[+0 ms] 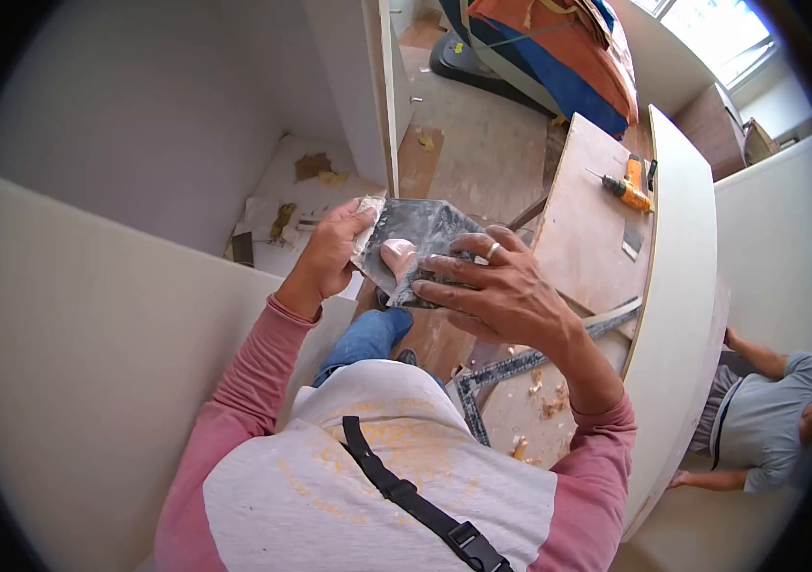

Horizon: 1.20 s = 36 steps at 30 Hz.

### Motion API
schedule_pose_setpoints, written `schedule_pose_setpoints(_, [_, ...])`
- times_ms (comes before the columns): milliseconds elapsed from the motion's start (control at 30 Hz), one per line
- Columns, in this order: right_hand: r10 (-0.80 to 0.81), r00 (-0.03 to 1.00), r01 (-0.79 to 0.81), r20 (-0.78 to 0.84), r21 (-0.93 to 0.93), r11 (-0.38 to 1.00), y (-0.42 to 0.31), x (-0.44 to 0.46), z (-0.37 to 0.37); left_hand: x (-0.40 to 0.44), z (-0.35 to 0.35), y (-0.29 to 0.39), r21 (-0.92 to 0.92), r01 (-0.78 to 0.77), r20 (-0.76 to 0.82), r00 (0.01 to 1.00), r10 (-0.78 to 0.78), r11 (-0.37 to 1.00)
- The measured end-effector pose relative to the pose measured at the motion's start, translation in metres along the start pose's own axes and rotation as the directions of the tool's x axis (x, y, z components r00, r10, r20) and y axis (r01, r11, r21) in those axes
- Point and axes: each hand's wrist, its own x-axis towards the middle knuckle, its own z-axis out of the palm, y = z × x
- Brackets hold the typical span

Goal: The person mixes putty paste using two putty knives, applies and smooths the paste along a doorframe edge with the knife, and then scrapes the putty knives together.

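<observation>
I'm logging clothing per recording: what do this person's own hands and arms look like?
The left hand and right hand are gloveless; the right wears a pale ring. Left sleeve and right sleeve are pink, wrinkled, with banded cuffs, the right ending farther from the hand.

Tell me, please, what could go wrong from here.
The pink lump could slide off if the dark plate tips between the left hand and right hand. The L-shaped square lies near a shoe and might trip the person. The drill on the wooden board has its bit exposed, so it could scratch someone reaching past.
</observation>
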Motion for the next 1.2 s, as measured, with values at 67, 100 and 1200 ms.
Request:
schedule_pose_setpoints(67, [0.019, 0.997, -0.019, 0.073, -0.002, 1.000, 0.009, 0.003, -0.005, 0.027, 0.002, -0.026, 0.223, -0.184, 0.041, 0.983, 0.179, 0.957])
schedule_pose_setpoints(100, [0.007, 0.985, 0.007, 0.172, -0.080, 0.997, 0.035, -0.009, 0.002, 0.045, 0.007, -0.049, 0.241, -0.255, 0.061, 0.967, 0.247, 0.937])
schedule_pose_setpoints(1200, [-0.728, 0.675, 0.343, 0.117, -0.924, 0.170, 0.196, 0.340, -0.214, 0.118, -0.075, -0.064, -0.079, -0.718, -0.758, 0.494, 0.426, 0.692])
